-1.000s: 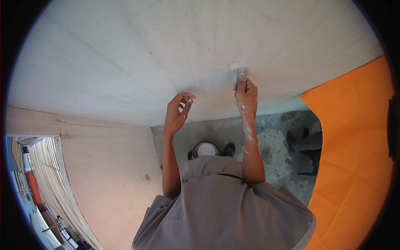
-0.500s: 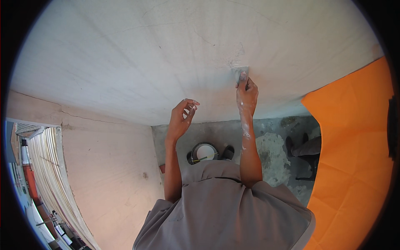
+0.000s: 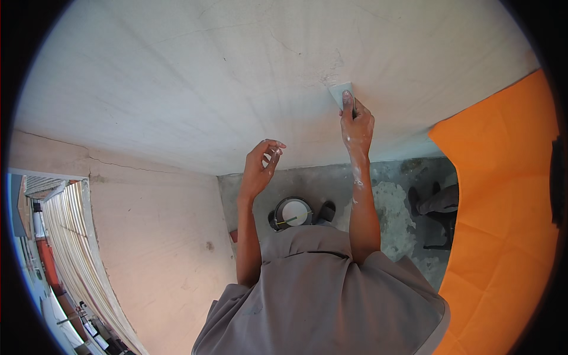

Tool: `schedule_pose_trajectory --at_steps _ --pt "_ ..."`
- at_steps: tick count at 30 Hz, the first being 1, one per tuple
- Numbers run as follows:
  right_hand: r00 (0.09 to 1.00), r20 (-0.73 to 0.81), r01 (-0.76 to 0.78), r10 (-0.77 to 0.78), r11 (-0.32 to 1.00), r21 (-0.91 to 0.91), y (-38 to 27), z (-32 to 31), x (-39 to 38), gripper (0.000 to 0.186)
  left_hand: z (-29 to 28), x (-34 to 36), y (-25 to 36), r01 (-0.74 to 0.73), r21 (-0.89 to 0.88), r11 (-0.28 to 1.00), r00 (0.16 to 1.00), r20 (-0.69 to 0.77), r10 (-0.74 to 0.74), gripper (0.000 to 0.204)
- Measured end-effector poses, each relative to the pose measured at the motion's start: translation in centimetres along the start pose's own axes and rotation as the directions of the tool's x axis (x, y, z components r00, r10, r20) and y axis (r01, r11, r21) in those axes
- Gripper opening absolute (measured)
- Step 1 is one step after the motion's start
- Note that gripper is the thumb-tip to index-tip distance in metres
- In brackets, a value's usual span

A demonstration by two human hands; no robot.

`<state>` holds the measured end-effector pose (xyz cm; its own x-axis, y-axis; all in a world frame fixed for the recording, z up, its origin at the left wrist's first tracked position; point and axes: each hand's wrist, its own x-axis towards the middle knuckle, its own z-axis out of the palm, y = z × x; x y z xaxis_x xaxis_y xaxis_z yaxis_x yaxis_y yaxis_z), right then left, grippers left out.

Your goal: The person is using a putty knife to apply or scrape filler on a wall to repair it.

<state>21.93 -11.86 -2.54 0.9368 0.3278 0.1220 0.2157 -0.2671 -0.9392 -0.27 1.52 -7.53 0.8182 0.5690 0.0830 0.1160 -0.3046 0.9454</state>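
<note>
your right hand [image 3: 357, 127] pinches a flat, pale grey scraper [image 3: 341, 90], up and right of the round black-and-white bucket [image 3: 279, 210]. your left hand [image 3: 262, 164], empty and half curled, is above the bucket's left.

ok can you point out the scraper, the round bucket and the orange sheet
Scraper [image 3: 339, 90]: head view, on its flat blade above the thumb
Round bucket [image 3: 277, 211]: head view, on its dark rim, left side
Orange sheet [image 3: 500, 207]: head view, middle of its visible surface

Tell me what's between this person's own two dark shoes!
In the head view, a round, dark-rimmed container with a white middle stands between the left shoe and the right shoe.
</note>
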Motion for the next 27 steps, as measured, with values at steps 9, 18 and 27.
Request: schedule_pose_trajectory --at_steps 9,18,27 --pt "0.999 -0.042 0.000 -0.011 0.967 -0.256 -1.5 -0.8 -0.4 0.047 0.4 -0.1 0.1 0.030 -0.027 0.999 0.999 -0.012 -0.031 0.015" --pt "0.975 -0.094 0.133 -0.203 0.864 -0.486 -1.8 -2.5 -0.6 0.041 0.4 0.1 -0.2 0.001 0.002 1.000 0.999 -0.033 -0.001 0.015" --pt "0.966 -0.157 0.132 -0.203 0.918 -0.373 -1.0 -0.8 -1.7 0.042 0.2 0.7 0.6 -0.036 0.005 0.999 0.999 0.000 0.036 0.015"
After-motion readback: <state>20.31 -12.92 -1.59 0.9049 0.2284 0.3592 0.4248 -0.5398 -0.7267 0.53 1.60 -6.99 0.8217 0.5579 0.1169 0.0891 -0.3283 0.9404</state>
